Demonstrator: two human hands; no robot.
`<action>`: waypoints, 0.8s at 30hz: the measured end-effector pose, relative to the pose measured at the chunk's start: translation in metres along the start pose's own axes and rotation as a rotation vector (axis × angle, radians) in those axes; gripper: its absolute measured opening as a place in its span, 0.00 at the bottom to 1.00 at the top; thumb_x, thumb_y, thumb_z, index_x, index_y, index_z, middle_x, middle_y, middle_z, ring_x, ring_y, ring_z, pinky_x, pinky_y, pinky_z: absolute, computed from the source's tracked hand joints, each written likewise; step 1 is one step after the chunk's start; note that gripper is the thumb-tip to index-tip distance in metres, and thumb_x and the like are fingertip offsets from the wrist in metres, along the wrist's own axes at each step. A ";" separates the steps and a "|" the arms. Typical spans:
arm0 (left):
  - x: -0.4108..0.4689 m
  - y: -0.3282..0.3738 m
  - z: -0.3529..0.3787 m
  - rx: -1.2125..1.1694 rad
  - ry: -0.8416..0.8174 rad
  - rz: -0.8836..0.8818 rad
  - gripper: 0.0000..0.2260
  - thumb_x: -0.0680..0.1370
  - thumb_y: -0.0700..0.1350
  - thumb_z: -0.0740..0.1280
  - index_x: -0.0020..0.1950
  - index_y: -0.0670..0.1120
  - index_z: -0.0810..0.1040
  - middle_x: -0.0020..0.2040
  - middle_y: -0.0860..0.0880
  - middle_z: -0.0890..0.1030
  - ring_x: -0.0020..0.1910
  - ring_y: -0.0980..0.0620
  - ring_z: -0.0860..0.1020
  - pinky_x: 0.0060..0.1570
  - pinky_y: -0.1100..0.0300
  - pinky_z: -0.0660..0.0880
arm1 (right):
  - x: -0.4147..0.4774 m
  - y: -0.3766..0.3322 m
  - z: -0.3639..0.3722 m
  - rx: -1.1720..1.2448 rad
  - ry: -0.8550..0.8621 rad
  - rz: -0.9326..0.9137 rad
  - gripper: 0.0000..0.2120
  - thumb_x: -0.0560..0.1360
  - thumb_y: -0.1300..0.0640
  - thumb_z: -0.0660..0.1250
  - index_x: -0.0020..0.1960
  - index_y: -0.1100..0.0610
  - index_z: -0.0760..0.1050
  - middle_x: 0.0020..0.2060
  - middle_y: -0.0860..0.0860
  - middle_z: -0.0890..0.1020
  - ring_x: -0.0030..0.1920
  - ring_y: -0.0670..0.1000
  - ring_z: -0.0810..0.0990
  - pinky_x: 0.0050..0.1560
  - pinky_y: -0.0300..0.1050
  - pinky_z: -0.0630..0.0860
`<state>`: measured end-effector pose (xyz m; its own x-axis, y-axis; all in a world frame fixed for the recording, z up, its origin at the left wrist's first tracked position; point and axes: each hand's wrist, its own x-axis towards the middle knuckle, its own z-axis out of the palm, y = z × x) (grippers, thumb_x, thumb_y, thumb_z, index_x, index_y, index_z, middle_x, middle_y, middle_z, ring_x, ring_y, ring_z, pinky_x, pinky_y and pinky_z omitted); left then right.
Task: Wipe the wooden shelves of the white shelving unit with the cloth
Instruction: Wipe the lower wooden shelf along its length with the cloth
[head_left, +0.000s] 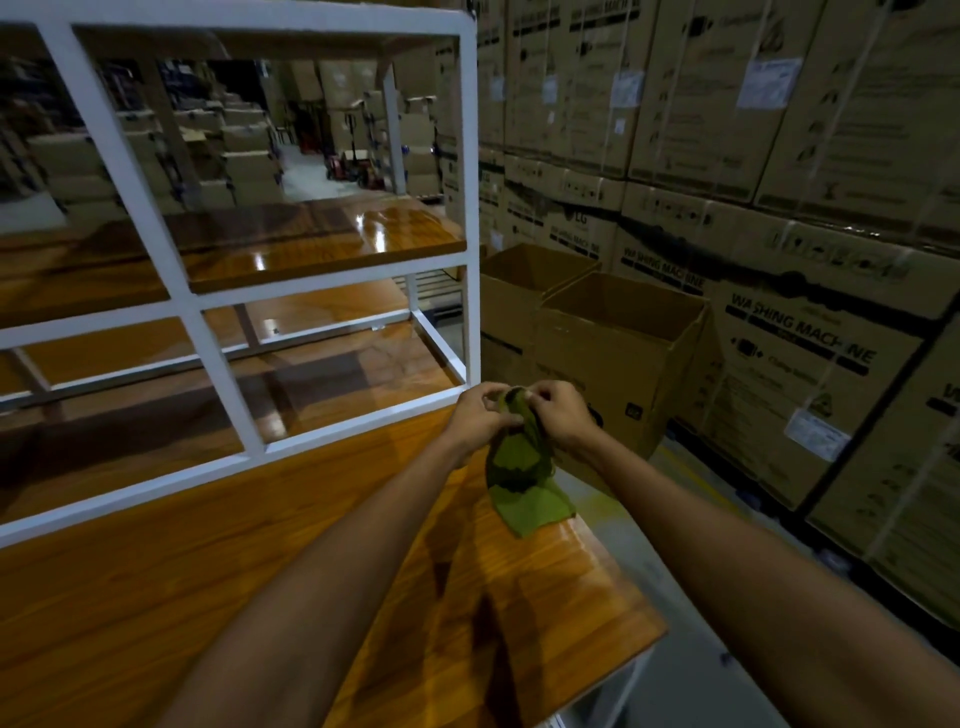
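A green cloth (524, 478) hangs from both my hands above the right end of a glossy wooden tabletop (260, 561). My left hand (480, 415) and my right hand (558, 413) pinch its top edge close together, fingers closed on the fabric. The white shelving unit (470, 208) stands on the tabletop to the left and behind my hands. Its upper wooden shelf (322, 241) is shiny and reflects light. A lower wooden shelf (322, 306) shows beneath it through the frame.
Two open cardboard boxes (618, 343) stand on the floor right of the shelving unit. Stacked washing machine cartons (800, 332) form a wall on the right. A strip of grey floor (691, 649) runs between table and cartons. More boxes fill the warehouse behind the unit.
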<state>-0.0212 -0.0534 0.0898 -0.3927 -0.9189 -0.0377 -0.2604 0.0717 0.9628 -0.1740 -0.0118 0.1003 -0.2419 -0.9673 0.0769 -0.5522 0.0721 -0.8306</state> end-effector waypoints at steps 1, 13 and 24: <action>0.001 0.003 -0.004 0.024 -0.019 -0.013 0.23 0.71 0.35 0.74 0.64 0.45 0.75 0.49 0.41 0.82 0.49 0.45 0.81 0.47 0.51 0.81 | 0.002 -0.004 -0.003 0.010 0.005 -0.002 0.10 0.81 0.58 0.62 0.44 0.55 0.79 0.37 0.52 0.81 0.37 0.51 0.78 0.33 0.43 0.71; 0.027 0.036 -0.072 0.883 0.104 0.087 0.01 0.75 0.40 0.72 0.44 0.44 0.83 0.44 0.46 0.82 0.43 0.49 0.79 0.41 0.52 0.81 | 0.037 -0.022 -0.046 -0.207 -0.087 0.001 0.07 0.82 0.55 0.62 0.49 0.54 0.78 0.46 0.53 0.81 0.45 0.53 0.79 0.41 0.48 0.75; 0.060 0.076 -0.099 0.522 0.537 0.141 0.08 0.76 0.34 0.67 0.47 0.44 0.84 0.43 0.45 0.83 0.42 0.47 0.82 0.41 0.53 0.81 | 0.075 -0.083 -0.057 -0.296 0.074 -0.088 0.09 0.83 0.51 0.59 0.53 0.52 0.76 0.49 0.52 0.80 0.47 0.54 0.79 0.52 0.59 0.79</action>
<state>0.0225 -0.1409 0.1876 -0.0050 -0.9406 0.3396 -0.6751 0.2537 0.6928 -0.1917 -0.0767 0.2059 -0.2344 -0.9533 0.1904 -0.7795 0.0673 -0.6228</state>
